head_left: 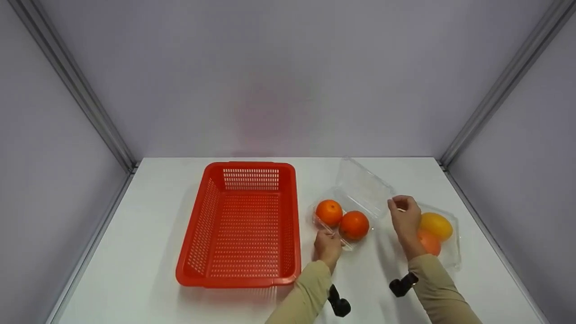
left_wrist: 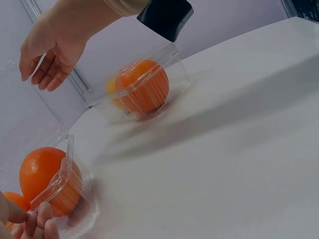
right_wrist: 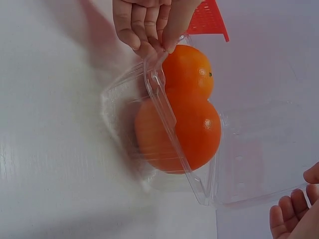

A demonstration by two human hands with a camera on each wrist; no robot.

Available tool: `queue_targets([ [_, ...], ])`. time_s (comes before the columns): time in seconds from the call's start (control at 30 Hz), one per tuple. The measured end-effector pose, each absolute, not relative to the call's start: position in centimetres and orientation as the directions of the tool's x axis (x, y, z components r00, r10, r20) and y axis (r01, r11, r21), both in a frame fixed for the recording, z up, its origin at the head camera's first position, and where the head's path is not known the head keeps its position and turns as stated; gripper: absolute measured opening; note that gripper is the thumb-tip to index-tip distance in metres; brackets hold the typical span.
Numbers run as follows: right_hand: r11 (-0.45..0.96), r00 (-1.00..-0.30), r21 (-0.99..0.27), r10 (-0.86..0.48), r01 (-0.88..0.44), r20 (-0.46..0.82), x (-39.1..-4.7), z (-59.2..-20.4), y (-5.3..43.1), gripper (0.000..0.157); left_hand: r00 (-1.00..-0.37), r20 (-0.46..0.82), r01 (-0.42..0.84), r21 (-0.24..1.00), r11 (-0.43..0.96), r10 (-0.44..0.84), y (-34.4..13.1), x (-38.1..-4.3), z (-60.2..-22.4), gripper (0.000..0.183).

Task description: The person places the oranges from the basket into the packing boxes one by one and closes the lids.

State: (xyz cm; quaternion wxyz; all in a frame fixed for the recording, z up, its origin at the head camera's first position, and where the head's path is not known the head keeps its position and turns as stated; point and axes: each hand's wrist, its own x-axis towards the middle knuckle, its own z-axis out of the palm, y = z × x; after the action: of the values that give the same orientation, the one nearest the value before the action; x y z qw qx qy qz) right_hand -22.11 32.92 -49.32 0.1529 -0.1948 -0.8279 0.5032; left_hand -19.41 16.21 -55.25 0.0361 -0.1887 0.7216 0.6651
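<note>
A clear plastic clamshell container (right_wrist: 154, 99) stands with its lid (head_left: 362, 189) raised. Two oranges, one (head_left: 329, 213) at the left and another (head_left: 354, 225) beside it, sit in its base. My left hand (head_left: 328, 246) pinches the base's front rim between thumb and fingers, as the right wrist view shows closely. At the lid's free edge, my right hand (head_left: 406, 220) holds the thin plastic between thumb and forefinger, the other fingers loosely bent. In the left wrist view this hand (left_wrist: 55, 55) appears above the container, at the lid's corner.
Left of the container lies a large red plastic basket (head_left: 297, 229) with slotted walls. Under my right forearm, a second clear container (head_left: 453, 252) holds a yellow fruit (head_left: 436, 226) and an orange one (head_left: 429, 243). Grey panels enclose the white table (head_left: 135, 252) at the back and sides.
</note>
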Motion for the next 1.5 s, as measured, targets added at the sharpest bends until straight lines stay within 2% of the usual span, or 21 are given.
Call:
queue_targets([
  [0.27, 0.455, -0.842, -0.890, 0.492, 0.033, 0.220, -22.0, -49.5, 32.3, 0.015, -0.933, -0.344, -0.353, 0.932, 0.082, -0.107, 16.3, -19.0, -55.3, 0.007],
  [0.37, 0.474, -0.842, -0.880, 0.486, 0.029, 0.233, -21.9, -49.5, 32.3, 0.014, -0.935, -0.345, -0.353, 0.928, 0.116, -0.086, 16.2, -19.0, -55.2, 0.008],
  [0.47, 0.484, -0.843, -0.875, 0.481, 0.027, 0.240, -21.8, -49.6, 32.4, 0.014, -0.933, -0.341, -0.354, 0.925, 0.135, -0.111, 16.0, -19.1, -55.1, 0.012],
  [0.63, 0.505, -0.847, -0.863, 0.468, 0.020, 0.254, -21.6, -49.6, 32.3, 0.015, -0.919, -0.323, -0.362, 0.918, 0.160, -0.225, 15.8, -19.5, -54.9, 0.013],
  [0.83, 0.547, -0.834, -0.837, 0.458, -0.009, 0.308, -21.3, -49.7, 31.9, 0.018, -0.898, -0.335, -0.382, 0.915, 0.129, -0.285, 15.8, -19.8, -54.9, 0.011],
  [1.13, 0.580, -0.818, -0.812, 0.433, -0.067, 0.377, -21.1, -50.1, 31.7, 0.014, -0.909, -0.318, -0.345, 0.937, 0.060, -0.269, 16.3, -19.6, -55.0, 0.006],
  [1.33, 0.643, -0.810, -0.757, 0.381, -0.114, 0.445, -21.0, -50.5, 31.9, 0.010, -0.927, -0.329, -0.339, 0.941, 0.023, -0.178, 15.9, -19.2, -54.9, 0.008],
  [1.5, 0.665, -0.821, -0.736, 0.348, -0.123, 0.452, -20.9, -50.9, 32.2, 0.009, -0.938, -0.315, -0.320, 0.947, 0.010, -0.146, 15.7, -18.9, -55.1, 0.010],
])
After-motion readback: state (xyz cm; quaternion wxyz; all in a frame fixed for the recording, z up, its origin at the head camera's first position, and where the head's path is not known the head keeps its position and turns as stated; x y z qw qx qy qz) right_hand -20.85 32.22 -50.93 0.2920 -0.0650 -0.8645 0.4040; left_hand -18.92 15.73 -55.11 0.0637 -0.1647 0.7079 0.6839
